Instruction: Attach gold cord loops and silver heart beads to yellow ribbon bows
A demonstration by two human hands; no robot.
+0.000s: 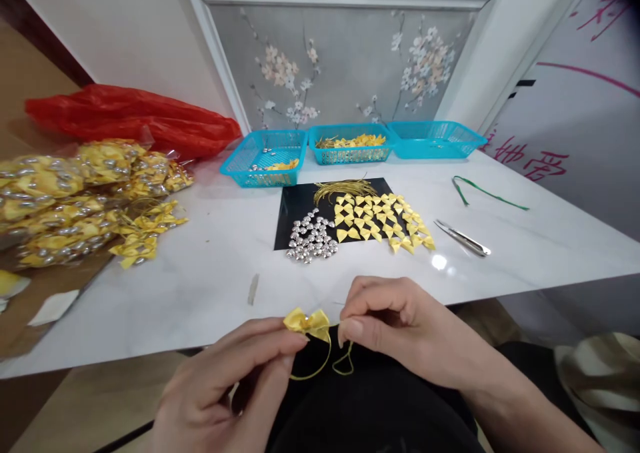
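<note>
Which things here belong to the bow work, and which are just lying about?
Likely in the job: bow in left hand, cord in right hand, loose bows, silver beads, cord bundle.
Seemingly lying about: red bag, green strip, white paper.

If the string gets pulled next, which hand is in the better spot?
Probably the right hand: its thumb and finger appear to pinch the yellow string, while the left hand holds the yellow bow.

white marbled table (210, 279), white-framed grey blossom panel (350, 59), pink writing (546, 166), beige floor (115, 399)
</note>
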